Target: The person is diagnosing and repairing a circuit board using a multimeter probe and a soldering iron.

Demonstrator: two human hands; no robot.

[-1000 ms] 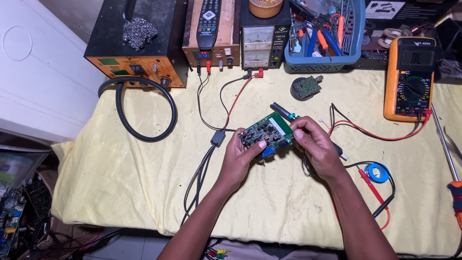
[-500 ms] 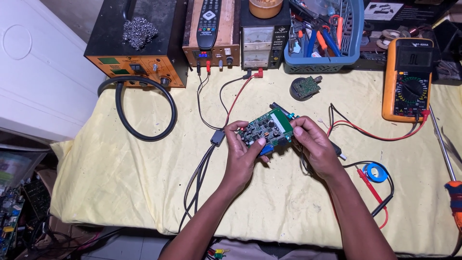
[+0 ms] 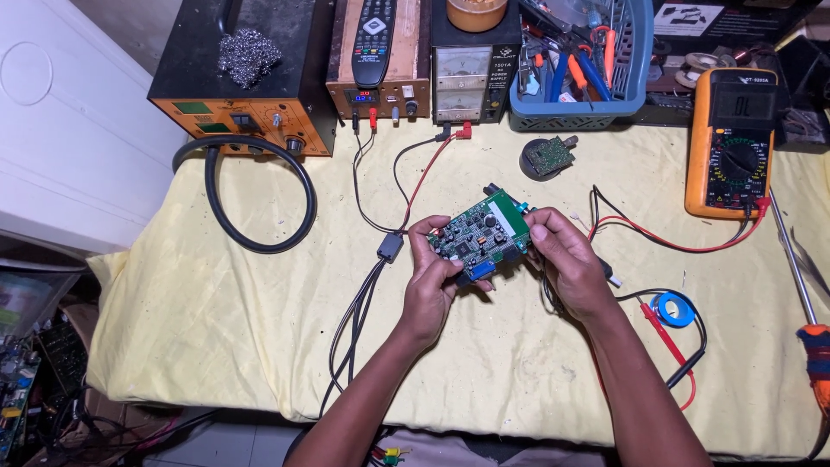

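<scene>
A small green circuit board (image 3: 481, 233) with a blue connector on its near edge is held above the yellow cloth (image 3: 216, 329) at the middle of the bench. My left hand (image 3: 432, 281) grips its left and near edge, thumb on top. My right hand (image 3: 566, 264) pinches its right edge. The board faces up, tilted slightly, its far right corner highest.
An orange-fronted station with a black hose loop (image 3: 259, 186) stands back left, two power supplies (image 3: 424, 78) behind the hands. A blue basket of tools (image 3: 575, 108) and an orange multimeter (image 3: 735, 143) sit back right. Red and black leads (image 3: 666, 242), a blue tape roll (image 3: 674, 309) and a screwdriver (image 3: 804, 303) lie right.
Both hands have kept hold of the board and lifted it slightly toward the far side; the board's tilt changed a little.
</scene>
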